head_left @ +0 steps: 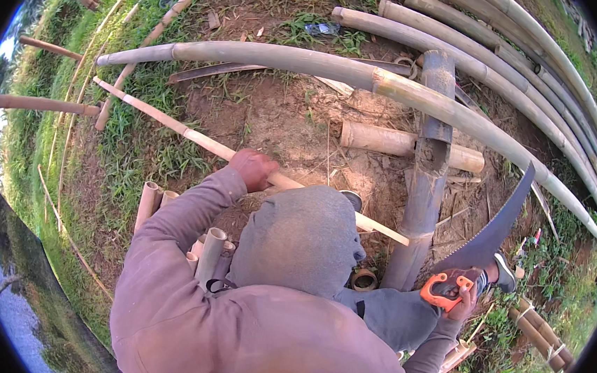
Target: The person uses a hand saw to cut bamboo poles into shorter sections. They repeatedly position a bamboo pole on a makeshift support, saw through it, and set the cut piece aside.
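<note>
The left hand (pixel 253 169) is gripping the bamboo strip (pixel 160 117), which is slanting past the knee (pixel 299 239), its right end overlapping the grey post (pixel 423 208) in view; I cannot tell if they are touching. The right hand (pixel 466 304) is gripping the saw (pixel 491 231). Holding the strip steady and keeping the teeth off the leg seems wise.

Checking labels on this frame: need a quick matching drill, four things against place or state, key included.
1. saw
2. bamboo strip
3. thick grey bamboo
4. short bamboo tubes

A. cut-out in its side
B. clustered left of the grey-clad knee
C. orange on its handle, in the right grip
D. pale and slim, in the left grip

Pairs: 1-C, 2-D, 3-A, 4-B
</note>
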Demonstrator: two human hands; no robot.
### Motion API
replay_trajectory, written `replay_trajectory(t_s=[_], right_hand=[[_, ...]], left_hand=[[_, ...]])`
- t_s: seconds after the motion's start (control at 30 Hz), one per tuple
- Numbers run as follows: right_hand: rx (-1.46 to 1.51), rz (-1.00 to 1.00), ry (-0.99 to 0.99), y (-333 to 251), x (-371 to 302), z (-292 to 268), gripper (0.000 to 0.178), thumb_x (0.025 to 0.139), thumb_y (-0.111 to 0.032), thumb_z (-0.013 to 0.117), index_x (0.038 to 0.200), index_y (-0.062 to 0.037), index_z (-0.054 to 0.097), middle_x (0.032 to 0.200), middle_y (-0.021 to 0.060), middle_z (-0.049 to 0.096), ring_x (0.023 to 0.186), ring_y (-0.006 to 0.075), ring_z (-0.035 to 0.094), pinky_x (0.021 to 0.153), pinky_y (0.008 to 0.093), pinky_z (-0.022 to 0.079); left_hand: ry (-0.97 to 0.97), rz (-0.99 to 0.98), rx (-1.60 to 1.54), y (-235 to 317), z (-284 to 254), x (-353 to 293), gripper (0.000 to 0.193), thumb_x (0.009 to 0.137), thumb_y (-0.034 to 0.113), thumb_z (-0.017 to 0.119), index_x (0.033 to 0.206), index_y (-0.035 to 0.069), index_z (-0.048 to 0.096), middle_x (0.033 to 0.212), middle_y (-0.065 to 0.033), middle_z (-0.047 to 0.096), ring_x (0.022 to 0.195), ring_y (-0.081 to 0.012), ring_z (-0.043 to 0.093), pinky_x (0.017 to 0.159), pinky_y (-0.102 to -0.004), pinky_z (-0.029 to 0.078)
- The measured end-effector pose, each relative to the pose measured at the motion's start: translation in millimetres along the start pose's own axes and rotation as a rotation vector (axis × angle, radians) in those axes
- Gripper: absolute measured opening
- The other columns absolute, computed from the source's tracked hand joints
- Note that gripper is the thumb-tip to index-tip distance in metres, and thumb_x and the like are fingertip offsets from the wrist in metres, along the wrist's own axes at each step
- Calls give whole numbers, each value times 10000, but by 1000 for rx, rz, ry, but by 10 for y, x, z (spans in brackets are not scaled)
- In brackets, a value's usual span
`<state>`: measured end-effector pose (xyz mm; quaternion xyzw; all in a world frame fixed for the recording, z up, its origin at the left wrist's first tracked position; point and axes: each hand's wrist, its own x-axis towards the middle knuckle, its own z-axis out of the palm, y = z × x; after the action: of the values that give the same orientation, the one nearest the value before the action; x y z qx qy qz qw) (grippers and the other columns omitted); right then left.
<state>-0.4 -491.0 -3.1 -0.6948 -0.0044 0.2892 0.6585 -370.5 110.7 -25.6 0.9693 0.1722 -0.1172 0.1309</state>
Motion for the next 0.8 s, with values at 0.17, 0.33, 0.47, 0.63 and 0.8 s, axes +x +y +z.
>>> replay_trajectory(t_s=[0.17, 0.33, 0.47, 0.63, 0.8], right_hand=[[-1176, 36, 293, 734, 774, -743, 639, 982, -308, 632, 1512, 29, 514, 1401, 236, 647, 1216, 385, 673, 1024, 457, 543], [-1206, -920, 281, -697, 617, 1448, 717, 1039, -533, 578, 1506, 9, 527, 1456, 252, 588, 1374, 417, 538, 1167, 524, 415], [-1338, -962, -543, -822, 508, 2322, 665, 1028, -549, 586, 1431, -20, 581, 1222, 220, 653, 1095, 409, 639, 964, 518, 508], [-1266, -945, -555, -501, 799, 2314, 629, 926, -517, 727, 1359, -70, 635, 940, 153, 623, 794, 377, 641, 697, 487, 514], [-1058, -1003, -523, -621, 945, 2436, 543, 873, -378, 814, 1305, -69, 699, 863, 129, 582, 714, 356, 603, 643, 467, 475]], left_hand=[[-169, 7, -14, 504, -579, 696, 253, 857, 391, 754, 957, 161, 723, 910, -112, 767, 908, -368, 758, 781, -531, 584], [-158, 27, 10, 674, -617, 596, 204, 856, 313, 737, 955, 136, 722, 912, -147, 767, 895, -385, 762, 766, -537, 588], [-59, 92, -13, 779, -615, 554, 168, 828, 262, 726, 923, 125, 702, 866, -140, 753, 865, -378, 763, 745, -520, 591], [296, 129, 72, 772, -585, 458, 121, 818, 247, 711, 849, 146, 653, 796, -71, 698, 801, -305, 745, 704, -464, 576], [543, 128, 170, 821, -810, 585, 100, 840, 234, 689, 797, 171, 623, 781, -17, 648, 769, -236, 711, 686, -420, 543]])
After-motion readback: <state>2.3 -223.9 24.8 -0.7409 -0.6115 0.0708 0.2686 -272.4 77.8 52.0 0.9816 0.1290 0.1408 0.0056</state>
